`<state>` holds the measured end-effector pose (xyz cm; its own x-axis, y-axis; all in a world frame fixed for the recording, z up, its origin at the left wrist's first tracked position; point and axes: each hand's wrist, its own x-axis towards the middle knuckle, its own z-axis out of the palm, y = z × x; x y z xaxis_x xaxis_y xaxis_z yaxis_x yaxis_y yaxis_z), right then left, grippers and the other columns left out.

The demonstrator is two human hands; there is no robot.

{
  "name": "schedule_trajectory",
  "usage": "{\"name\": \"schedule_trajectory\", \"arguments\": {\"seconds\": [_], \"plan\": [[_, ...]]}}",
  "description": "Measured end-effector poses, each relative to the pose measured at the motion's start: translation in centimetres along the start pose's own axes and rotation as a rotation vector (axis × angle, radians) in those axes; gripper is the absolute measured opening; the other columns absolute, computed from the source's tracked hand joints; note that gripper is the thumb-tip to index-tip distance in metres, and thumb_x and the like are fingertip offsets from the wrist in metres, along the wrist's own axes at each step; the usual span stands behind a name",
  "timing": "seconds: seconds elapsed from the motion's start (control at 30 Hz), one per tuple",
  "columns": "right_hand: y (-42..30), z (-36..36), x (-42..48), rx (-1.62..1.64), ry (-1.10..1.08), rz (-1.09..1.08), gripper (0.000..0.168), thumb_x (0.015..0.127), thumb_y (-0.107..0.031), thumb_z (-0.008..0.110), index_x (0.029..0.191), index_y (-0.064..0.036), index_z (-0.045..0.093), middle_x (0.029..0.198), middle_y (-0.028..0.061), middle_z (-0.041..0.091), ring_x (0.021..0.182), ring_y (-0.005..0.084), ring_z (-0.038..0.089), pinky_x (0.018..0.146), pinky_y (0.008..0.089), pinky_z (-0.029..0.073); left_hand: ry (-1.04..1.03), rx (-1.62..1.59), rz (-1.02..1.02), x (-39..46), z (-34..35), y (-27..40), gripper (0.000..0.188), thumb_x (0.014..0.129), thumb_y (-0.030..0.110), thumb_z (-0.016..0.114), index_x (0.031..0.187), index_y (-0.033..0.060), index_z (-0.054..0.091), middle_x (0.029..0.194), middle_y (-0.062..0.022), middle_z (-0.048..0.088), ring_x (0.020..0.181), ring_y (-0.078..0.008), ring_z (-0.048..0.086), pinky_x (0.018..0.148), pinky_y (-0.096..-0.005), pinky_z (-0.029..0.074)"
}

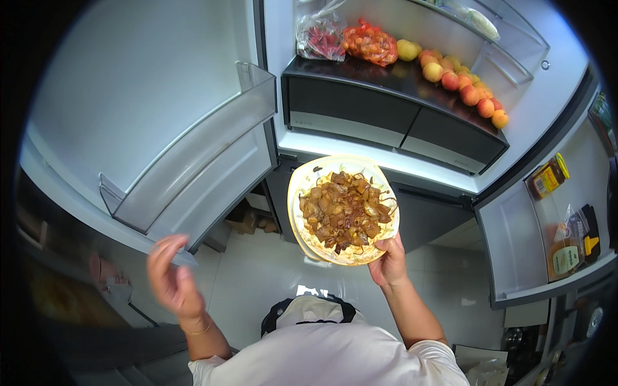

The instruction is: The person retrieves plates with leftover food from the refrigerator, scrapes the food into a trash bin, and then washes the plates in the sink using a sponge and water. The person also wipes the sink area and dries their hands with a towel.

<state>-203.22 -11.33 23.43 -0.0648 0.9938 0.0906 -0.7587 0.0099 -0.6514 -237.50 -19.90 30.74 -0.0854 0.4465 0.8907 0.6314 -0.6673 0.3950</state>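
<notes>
My right hand (390, 260) grips the near right rim of a yellow-edged bowl (295, 212), thumb over the rim. Browned, diced food in dark sauce (345, 210) fills much of the bowl, which is held in front of an opened refrigerator. Another rim shows along the bowl's lower left side; whether it is a second dish I cannot tell. My left hand (175, 277) is raised beside the lower edge of the left refrigerator door (145, 96), fingers apart and somewhat blurred, holding nothing.
Peaches or similar fruit (469, 95), a red net bag (371, 43) and a plastic bag of red peppers (322, 41) lie on the shelf (357, 72) above two drawers (347, 106). A clear door bin (198, 154) is at left. The right door (512, 241) holds jars (549, 177).
</notes>
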Motion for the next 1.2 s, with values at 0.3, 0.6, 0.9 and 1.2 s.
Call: {"name": "schedule_trajectory", "arguments": {"seconds": [0.3,0.6,0.9,1.2], "plan": [[1.3,3.3,-2.1,0.065,-0.032,-0.032,0.071,0.076,-0.004,0.053,0.142,-0.001,0.028,0.138,0.0181,0.045,0.125,0.0314,0.049,0.104,0.0436,0.044,0.455,0.105,-0.198,1.8,-3.9,-7.2,0.073,0.099,0.051,0.032,0.149,0.0000,0.015,0.151,-0.0157,0.022,0.138,-0.0279,0.026,0.113,-0.0405,0.020],[3.0,4.1,-3.5,0.050,-0.004,-0.076,0.078,0.071,-0.002,0.052,0.144,-0.005,0.025,0.140,0.0171,0.041,0.129,0.0311,0.045,0.107,0.0437,0.041,0.437,-0.091,-0.136,1.2,-3.2,-8.0,0.079,0.099,0.057,0.029,0.152,0.0022,0.007,0.157,-0.0129,0.013,0.142,-0.0267,0.019,0.115,-0.0411,0.016],[2.7,2.4,-4.1,0.051,0.017,-0.110,0.078,0.073,0.003,0.047,0.146,-0.006,0.023,0.141,0.0132,0.040,0.131,0.0258,0.041,0.109,0.0395,0.037,0.430,-0.002,-0.138,-0.5,-1.6,-5.9,0.073,0.100,0.050,0.028,0.152,0.0027,0.006,0.157,-0.0139,0.009,0.144,-0.0283,0.017,0.116,-0.0425,0.015],[0.3,-2.6,-4.1,-0.015,0.053,-0.163,0.075,0.073,-0.001,0.049,0.144,-0.005,0.027,0.140,0.0144,0.042,0.128,0.0275,0.044,0.109,0.0402,0.037,0.467,0.088,-0.138,-3.0,4.9,0.7,0.074,0.098,0.048,0.031,0.152,0.0034,0.006,0.157,-0.0160,0.010,0.144,-0.0302,0.018,0.115,-0.0434,0.016]]}}
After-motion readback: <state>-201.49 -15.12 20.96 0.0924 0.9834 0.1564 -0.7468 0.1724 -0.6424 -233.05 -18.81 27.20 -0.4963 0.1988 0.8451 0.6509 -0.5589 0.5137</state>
